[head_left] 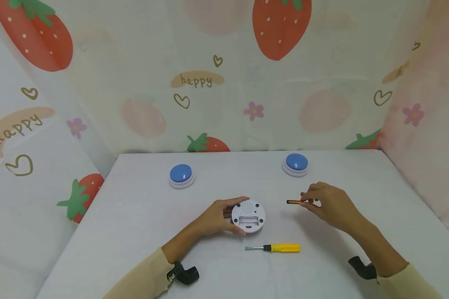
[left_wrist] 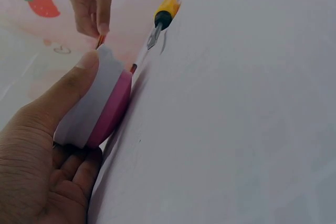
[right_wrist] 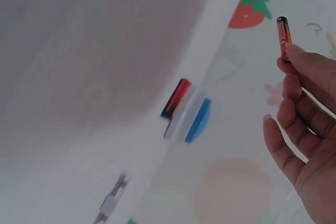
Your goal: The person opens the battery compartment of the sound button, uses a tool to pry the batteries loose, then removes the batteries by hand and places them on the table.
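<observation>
My left hand [head_left: 216,218] grips a round white push-button device [head_left: 248,206] by its left edge. Its underside faces up, with an uncovered battery slot that holds no battery. From the side, in the left wrist view, the device shows a pink dome [left_wrist: 113,111] underneath. My right hand [head_left: 331,203] pinches a slim red and black battery [right_wrist: 284,38] between thumb and forefinger, above the table to the right of the device. A second such battery [right_wrist: 176,98] lies on the table beyond that hand, mostly hidden by the fingers in the head view.
A yellow-handled screwdriver [head_left: 284,248] lies in front of the device, tip to the left. Two blue push buttons with white bases stand farther back, a left one [head_left: 181,174] and a right one [head_left: 296,162]. A strawberry-print curtain [head_left: 239,83] rises behind the white table [head_left: 134,232].
</observation>
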Motion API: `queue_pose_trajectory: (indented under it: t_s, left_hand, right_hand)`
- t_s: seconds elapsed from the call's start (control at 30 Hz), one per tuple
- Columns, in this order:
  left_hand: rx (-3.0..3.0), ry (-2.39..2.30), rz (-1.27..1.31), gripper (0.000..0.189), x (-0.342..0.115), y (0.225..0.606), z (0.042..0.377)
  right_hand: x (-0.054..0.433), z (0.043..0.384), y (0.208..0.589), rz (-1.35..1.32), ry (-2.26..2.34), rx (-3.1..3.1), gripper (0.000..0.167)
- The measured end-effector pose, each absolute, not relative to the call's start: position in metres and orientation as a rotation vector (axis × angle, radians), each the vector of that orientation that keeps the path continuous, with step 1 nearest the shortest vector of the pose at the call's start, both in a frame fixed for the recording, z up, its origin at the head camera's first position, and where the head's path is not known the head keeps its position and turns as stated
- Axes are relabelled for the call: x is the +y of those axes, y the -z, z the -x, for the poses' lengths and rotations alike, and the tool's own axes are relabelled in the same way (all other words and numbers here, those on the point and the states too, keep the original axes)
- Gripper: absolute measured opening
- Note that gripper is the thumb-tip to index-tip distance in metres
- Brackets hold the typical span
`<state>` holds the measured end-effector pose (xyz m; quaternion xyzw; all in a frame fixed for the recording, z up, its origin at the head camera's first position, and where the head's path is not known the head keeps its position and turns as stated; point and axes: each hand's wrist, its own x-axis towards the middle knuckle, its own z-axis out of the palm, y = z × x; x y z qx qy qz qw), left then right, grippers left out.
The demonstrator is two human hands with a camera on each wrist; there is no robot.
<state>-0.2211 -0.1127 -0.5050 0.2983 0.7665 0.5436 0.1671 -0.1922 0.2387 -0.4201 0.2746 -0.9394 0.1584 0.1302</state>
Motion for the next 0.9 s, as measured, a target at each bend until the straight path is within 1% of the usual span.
queue_pose_trajectory:
  t_s: [0.43,0.9]
  left_hand:
    - [2.174,-1.559,-0.858,0.094,-0.113,0.506,0.223]
    - [2.191,-1.539,-0.870,0.093,-0.113,0.507,0.223]
  right_hand:
    - [0.276,0.208,0.433,-0.749,-0.365,-2.806,0.015]
    - [0.276,0.213,0.437,-0.668,-0.246,-2.948,0.014]
